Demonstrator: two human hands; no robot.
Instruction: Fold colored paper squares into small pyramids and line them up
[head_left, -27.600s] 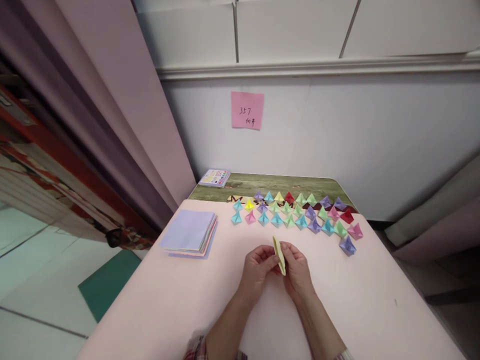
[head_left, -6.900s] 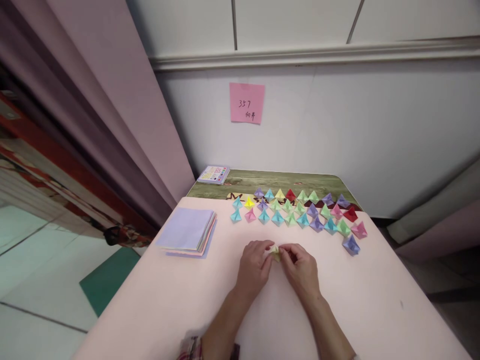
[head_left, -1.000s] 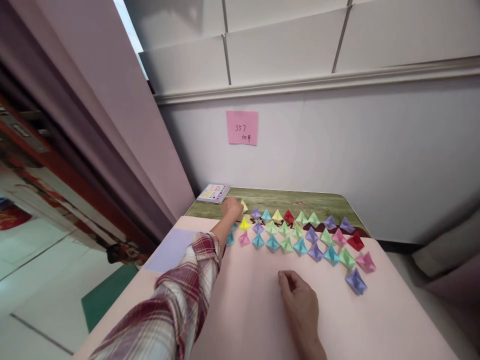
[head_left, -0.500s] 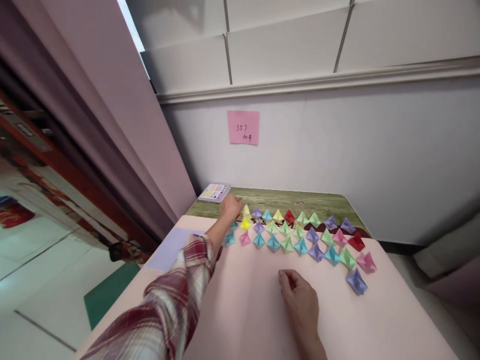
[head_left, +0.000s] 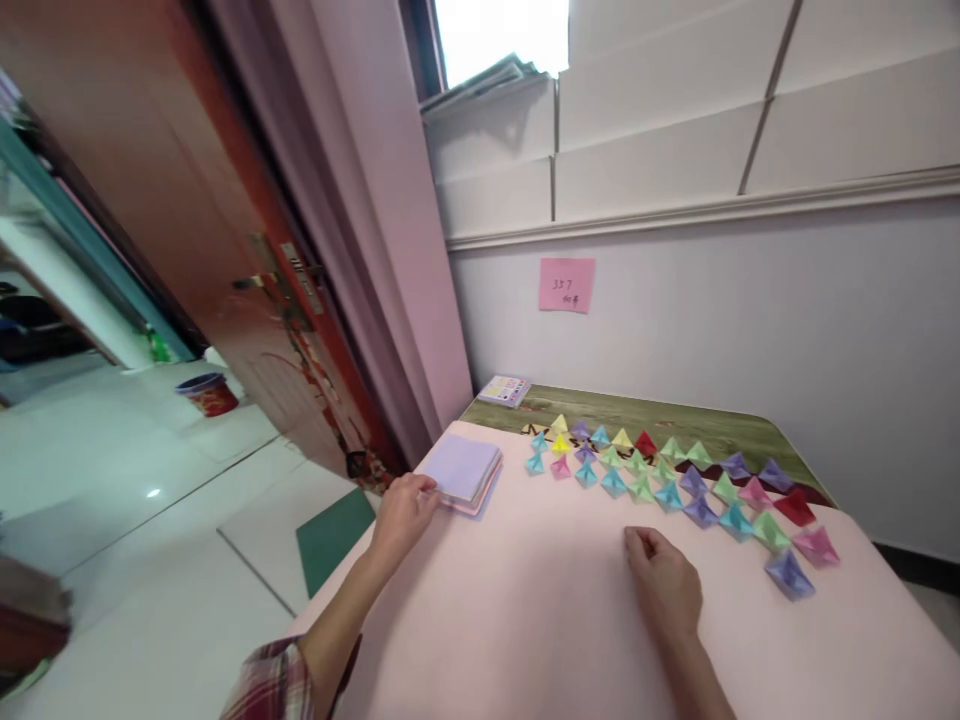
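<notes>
My left hand (head_left: pixel 402 513) rests at the near left corner of a stack of pastel paper sheets (head_left: pixel 466 470), with its fingertips touching the stack's edge and holding nothing. My right hand (head_left: pixel 664 582) lies on the pink table (head_left: pixel 540 610) with its fingers loosely curled and nothing in them. Several small folded paper shapes (head_left: pixel 660 480) in many colours stand in rows across the far part of the table. A pale yellow one (head_left: pixel 559 424) stands at the left end of the back row.
A small pack with coloured squares (head_left: pixel 505 390) lies at the table's far left corner on a green-patterned strip (head_left: pixel 675 420). A pink note (head_left: pixel 566 284) is stuck on the white wall. A door (head_left: pixel 225 240) and tiled floor are to the left.
My left hand has let go of the yellow folded shape at the back row and pulled back to the paper stack. The view has swung left. My right hand has stayed put.
</notes>
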